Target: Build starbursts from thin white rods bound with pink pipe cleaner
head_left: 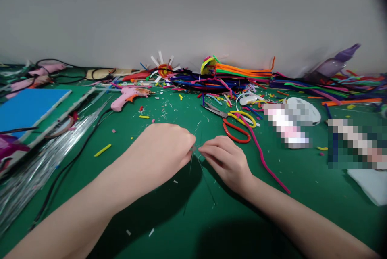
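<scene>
Close together over the green table (169, 226), my two hands meet near the middle of the view. My left hand (169, 150) is closed in a pinch, its back turned up and most of its fingers hidden. Thumb and fingertips of my right hand (225, 160) are also pressed together, just beside it. Between them run very thin strands (209, 186), like fine thread or wire, which trail down toward the table; their exact kind is unclear. Scissors (224, 116) with red and yellow handles lie open beyond my right hand, beside a magenta pipe cleaner (263, 161).
A pink glue gun (121, 99) with a black cord lies at back left. Silvery strips (57, 154) and a blue board (27, 107) are on the left. Bundled pipe cleaners (244, 70) line the wall, near a purple bottle (328, 67). Small scraps are scattered about.
</scene>
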{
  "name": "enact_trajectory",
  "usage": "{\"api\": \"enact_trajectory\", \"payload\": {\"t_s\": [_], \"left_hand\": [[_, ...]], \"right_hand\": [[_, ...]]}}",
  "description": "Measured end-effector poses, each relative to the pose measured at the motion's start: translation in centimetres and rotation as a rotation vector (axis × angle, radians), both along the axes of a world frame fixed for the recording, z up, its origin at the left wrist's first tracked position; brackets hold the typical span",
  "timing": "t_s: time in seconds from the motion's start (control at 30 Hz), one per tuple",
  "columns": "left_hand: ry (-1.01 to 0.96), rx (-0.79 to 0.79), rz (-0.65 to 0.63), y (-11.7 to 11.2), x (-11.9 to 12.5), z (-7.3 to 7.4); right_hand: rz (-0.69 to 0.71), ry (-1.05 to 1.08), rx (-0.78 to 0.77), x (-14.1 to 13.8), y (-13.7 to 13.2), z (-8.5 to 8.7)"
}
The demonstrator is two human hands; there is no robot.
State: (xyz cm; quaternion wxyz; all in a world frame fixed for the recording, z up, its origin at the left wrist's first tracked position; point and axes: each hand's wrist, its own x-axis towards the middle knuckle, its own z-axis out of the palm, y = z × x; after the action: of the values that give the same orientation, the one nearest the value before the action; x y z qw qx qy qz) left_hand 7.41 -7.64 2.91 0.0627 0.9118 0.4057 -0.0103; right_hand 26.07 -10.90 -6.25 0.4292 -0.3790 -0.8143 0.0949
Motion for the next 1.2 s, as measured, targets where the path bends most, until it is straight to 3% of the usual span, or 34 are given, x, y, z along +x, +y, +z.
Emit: {"api": "enact_trajectory", "payload": {"t_s": [0.63,1.2], "left_hand": [[0.036,0.023,0.000,0.0,-0.3,-0.2],[0.022,0.024,-0.022,-0.1,-1.3,-0.4]], "right_hand": [[0.016,0.029,0.010,0.0,0.2,0.0],[-0.084,0.087,-0.032,1.0,0.1,-0.3]]}}
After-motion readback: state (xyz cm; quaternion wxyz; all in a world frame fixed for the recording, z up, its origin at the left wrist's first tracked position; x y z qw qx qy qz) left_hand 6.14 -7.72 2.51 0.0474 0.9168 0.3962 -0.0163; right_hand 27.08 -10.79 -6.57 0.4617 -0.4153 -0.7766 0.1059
